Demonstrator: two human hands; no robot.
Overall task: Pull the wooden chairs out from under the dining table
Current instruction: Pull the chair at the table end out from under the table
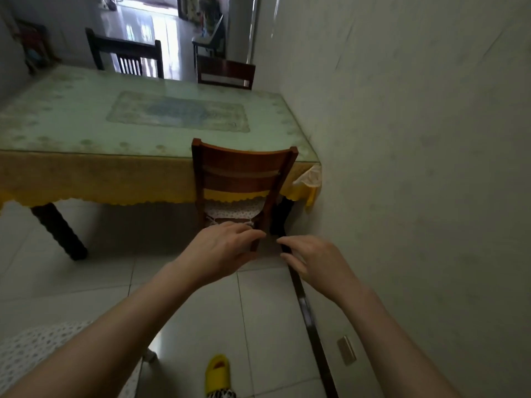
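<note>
A brown wooden chair [243, 179] is standing at the near edge of the bench [71, 122], close to the corner at about 3 o'clock from the middle of the bench, with its seat tucked under the yellow cloth [94, 182]. A spotted cushion [230, 209] is lying on the seat. The left hand [221, 251] is reaching in low, and its fingers [250, 232] are curling around the chair's back right leg. The right hand [316, 262] is hovering just at 3 o'clock from that leg, with its fingers spread loose and holding nothing. Two more chairs are sitting at the far side of the bench: a dark chair [126, 54] at 11 o'clock and a brown far chair [225, 73] at 12 o'clock. The wall [416, 139] is running along at 3 o'clock. A yellow slipper [217, 370] is showing at 6 o'clock on the tiled floor [201, 311].
</note>
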